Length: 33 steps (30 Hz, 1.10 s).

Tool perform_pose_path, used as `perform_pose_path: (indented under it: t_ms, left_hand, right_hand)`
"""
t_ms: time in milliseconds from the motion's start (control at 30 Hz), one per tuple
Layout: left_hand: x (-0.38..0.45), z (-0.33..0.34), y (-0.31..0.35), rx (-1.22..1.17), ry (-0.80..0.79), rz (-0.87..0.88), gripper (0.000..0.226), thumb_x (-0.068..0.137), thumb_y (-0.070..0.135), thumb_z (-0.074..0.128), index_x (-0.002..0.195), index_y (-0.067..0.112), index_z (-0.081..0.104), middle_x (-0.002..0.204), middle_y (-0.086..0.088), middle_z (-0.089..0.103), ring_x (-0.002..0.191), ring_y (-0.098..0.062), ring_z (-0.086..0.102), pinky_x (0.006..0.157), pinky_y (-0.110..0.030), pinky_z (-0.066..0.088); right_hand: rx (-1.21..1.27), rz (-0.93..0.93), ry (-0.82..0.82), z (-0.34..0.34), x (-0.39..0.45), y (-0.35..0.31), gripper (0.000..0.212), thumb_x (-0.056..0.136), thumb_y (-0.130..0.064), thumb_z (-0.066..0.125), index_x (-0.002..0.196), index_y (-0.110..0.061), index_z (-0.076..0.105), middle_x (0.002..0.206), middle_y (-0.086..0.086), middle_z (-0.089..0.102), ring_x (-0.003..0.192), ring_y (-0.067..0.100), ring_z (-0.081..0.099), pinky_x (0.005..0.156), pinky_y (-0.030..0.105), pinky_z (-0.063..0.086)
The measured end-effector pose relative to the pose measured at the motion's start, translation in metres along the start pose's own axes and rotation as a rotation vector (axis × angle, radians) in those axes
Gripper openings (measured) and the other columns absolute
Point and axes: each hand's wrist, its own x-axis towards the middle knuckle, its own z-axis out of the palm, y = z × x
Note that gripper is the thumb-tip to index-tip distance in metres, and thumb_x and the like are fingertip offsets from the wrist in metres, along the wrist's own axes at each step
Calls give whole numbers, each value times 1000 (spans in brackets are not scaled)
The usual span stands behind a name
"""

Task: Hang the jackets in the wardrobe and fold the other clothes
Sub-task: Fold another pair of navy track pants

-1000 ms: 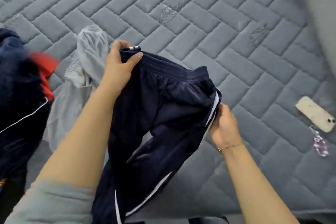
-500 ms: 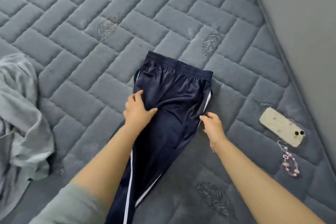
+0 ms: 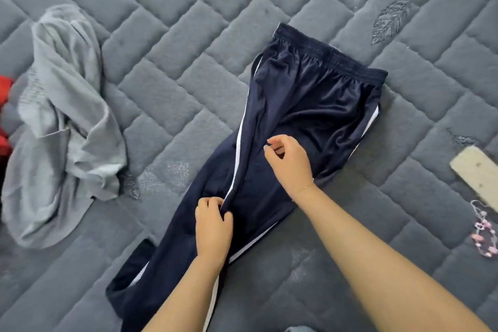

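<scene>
navy track pants (image 3: 310, 105) lie flat on the quilted grey mattress (image 3: 188, 62), waistband away from the person; the left hand (image 3: 213, 224) pinches the white-striped side seam, the right hand (image 3: 289, 162) pinches fabric mid-thigh; a crumpled grey garment (image 3: 64, 127) lies well apart to the left

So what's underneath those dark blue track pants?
The navy track pants lie spread on the grey quilted mattress, which shows all around them. Whatever sits directly beneath the fabric is covered, so nothing more can be told.

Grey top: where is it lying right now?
In the head view the grey top lies crumpled on the mattress, left of the navy track pants, untouched by either hand.
</scene>
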Motion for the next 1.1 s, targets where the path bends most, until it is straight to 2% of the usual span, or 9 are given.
perform_pose_path:
  t_ms: [133, 233, 367, 467, 600, 733, 833, 1000, 1100]
  left_hand:
    - [-9, -25, -26, 32, -87, -46, 20, 77, 9, 56, 75, 22, 40, 81, 5, 50, 74, -18, 51, 59, -31, 33]
    - [-30, -38, -59, 107, -222, -127, 10, 76, 9, 54, 75, 15, 46, 83, 6, 50, 72, -16, 53, 57, -29, 36]
    - [-40, -72, -90, -185, -458, -235, 18, 77, 5, 56, 65, 15, 46, 63, 5, 51, 59, -9, 47, 53, -23, 34]
    - [-27, -131, -110, -342, -620, -114, 6, 87, 12, 66, 82, 13, 64, 74, 8, 62, 71, -6, 55, 68, -25, 43]
    - [38, -224, -125, -162, -242, 24, 29, 83, 25, 76, 67, 19, 53, 57, 13, 52, 55, -3, 46, 56, -24, 36]
    - [101, -268, -126, 167, 223, 68, 41, 83, 32, 73, 117, 20, 55, 112, -8, 61, 106, -29, 54, 88, -42, 42]
    - [105, -255, -136, 380, 242, -3, 72, 83, 30, 71, 145, 21, 36, 143, -11, 43, 130, -34, 39, 103, -48, 32]
    - [14, -163, -169, 47, 294, -67, 70, 78, 35, 75, 139, 20, 45, 149, -8, 32, 132, -33, 34, 105, -49, 33]
    - [-38, -107, -192, -20, 58, -170, 88, 75, 58, 72, 147, 27, 34, 156, -7, 17, 139, -32, 25, 111, -48, 26]
  right_hand:
    - [-402, 67, -200, 43, 38, -32, 45, 86, -62, 55, 92, -17, 52, 85, -5, 55, 77, 17, 51, 62, 33, 41]
    - [-610, 141, -201, 65, 48, -40, 44, 87, -57, 55, 71, -18, 45, 73, -6, 50, 73, 21, 50, 53, 29, 32]
    - [-275, 252, -42, 67, 49, -38, 36, 91, -37, 57, 77, -4, 58, 79, 7, 54, 78, 24, 50, 69, 32, 38]
    - [-62, 238, 90, 63, 42, -50, 43, 87, -32, 62, 56, -8, 45, 58, 2, 45, 62, 22, 43, 64, 34, 36]
    - [218, 209, 2, 80, 58, -92, 30, 89, -38, 63, 72, -14, 57, 72, -2, 56, 70, 12, 53, 63, 27, 47]
    - [277, 212, -190, 113, 76, -128, 35, 96, -34, 55, 129, -23, 56, 122, -7, 55, 106, 8, 50, 82, 20, 39]
    - [151, 176, -144, 132, 48, -127, 40, 93, -21, 56, 133, -18, 56, 128, -4, 56, 110, 10, 50, 94, 21, 39]
    - [97, 20, -247, 155, -57, -83, 31, 90, -2, 53, 117, -11, 66, 118, 4, 65, 104, 11, 59, 91, 18, 42]
    - [-3, 89, -355, 169, -110, -48, 30, 90, 0, 54, 117, -9, 66, 123, 7, 63, 115, 17, 57, 101, 23, 40]
